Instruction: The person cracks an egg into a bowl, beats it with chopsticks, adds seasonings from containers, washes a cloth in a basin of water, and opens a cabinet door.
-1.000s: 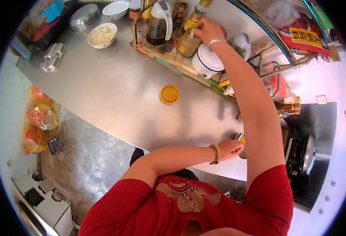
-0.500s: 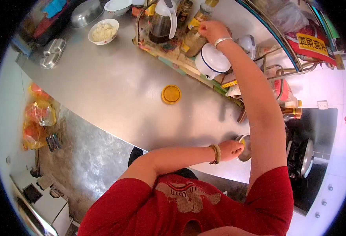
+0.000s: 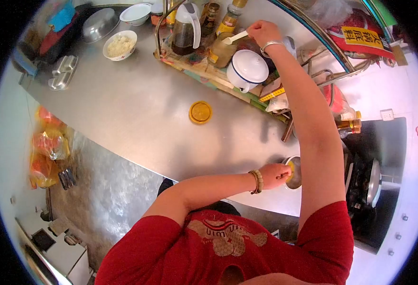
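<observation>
My right hand (image 3: pixel 264 33) pinches the handle of a small white spoon (image 3: pixel 235 38), whose bowl end is over the open mouth of a glass jar (image 3: pixel 221 50) on the low shelf. Just below that hand stands a white lidded enamel pot (image 3: pixel 249 66). My left hand (image 3: pixel 276 175), a beaded bracelet at its wrist, is closed at the rim of a metal bowl (image 3: pixel 294 176) near the counter's front edge. Something yellow shows in the bowl beside the fingers; what they grip is hidden. An amber round lid (image 3: pixel 200 112) lies on the steel counter (image 3: pixel 142 109).
Beside the jar are a dark-filled pitcher (image 3: pixel 184 35) and a yellow-labelled bottle (image 3: pixel 230 20). A bowl of pale food (image 3: pixel 120 46) stands at the back left. Metal rack rails (image 3: pixel 323 42) run over the right side, with a stove (image 3: pixel 361 194) beyond my right arm.
My right hand has risen from the jar's mouth and drawn the spoon up, so more of it shows. My left hand has stayed at the metal bowl. The view has shifted slightly.
</observation>
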`<state>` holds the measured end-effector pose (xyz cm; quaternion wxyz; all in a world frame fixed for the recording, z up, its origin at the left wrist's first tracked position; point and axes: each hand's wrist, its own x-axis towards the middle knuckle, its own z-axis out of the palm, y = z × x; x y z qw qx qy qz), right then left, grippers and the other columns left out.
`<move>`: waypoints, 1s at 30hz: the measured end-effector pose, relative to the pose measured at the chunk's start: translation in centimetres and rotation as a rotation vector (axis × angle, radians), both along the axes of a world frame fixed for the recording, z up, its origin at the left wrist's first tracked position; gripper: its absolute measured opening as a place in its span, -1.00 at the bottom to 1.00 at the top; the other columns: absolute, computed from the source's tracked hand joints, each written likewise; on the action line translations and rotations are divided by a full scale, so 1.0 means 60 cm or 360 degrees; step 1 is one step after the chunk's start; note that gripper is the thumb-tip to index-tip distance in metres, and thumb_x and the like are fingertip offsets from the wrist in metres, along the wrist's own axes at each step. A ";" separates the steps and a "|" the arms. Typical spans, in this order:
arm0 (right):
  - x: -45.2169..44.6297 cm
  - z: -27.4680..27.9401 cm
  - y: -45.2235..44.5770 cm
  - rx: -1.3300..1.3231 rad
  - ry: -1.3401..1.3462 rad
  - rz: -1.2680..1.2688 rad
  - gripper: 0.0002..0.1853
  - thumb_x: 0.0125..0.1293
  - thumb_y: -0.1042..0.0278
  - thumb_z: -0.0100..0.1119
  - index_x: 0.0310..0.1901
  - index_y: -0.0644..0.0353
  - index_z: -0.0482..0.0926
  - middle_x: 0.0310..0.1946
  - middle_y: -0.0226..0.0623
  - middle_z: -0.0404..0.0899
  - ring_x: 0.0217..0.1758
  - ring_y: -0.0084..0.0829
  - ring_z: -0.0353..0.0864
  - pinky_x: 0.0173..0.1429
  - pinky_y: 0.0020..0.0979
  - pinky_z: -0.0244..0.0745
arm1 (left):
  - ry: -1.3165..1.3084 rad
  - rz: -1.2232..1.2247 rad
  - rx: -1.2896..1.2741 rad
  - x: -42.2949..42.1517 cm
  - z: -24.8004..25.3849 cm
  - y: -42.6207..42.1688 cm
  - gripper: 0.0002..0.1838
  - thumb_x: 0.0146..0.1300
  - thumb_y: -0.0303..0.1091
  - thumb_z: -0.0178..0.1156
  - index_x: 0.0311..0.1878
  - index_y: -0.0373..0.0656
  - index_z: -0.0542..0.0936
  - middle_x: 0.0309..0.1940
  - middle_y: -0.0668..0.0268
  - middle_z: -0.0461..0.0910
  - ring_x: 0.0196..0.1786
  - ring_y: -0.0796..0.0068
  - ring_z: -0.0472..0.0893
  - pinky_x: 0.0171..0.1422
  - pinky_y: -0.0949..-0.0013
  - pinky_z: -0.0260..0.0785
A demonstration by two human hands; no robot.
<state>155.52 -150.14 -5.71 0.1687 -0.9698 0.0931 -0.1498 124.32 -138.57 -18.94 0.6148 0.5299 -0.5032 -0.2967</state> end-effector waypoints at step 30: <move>0.040 -0.025 -0.003 -0.0056 0.0283 0.0106 -0.84 0.00 0.18 0.12 -0.44 -0.01 0.64 -0.36 -0.22 0.61 -0.30 -0.24 0.58 -0.13 -0.28 0.45 | -0.0082 0.0030 0.0008 0.000 0.006 -0.011 -0.88 0.14 -0.35 -0.02 -0.35 -0.18 0.41 -0.49 0.15 0.48 -0.40 0.12 0.48 -0.30 0.16 0.32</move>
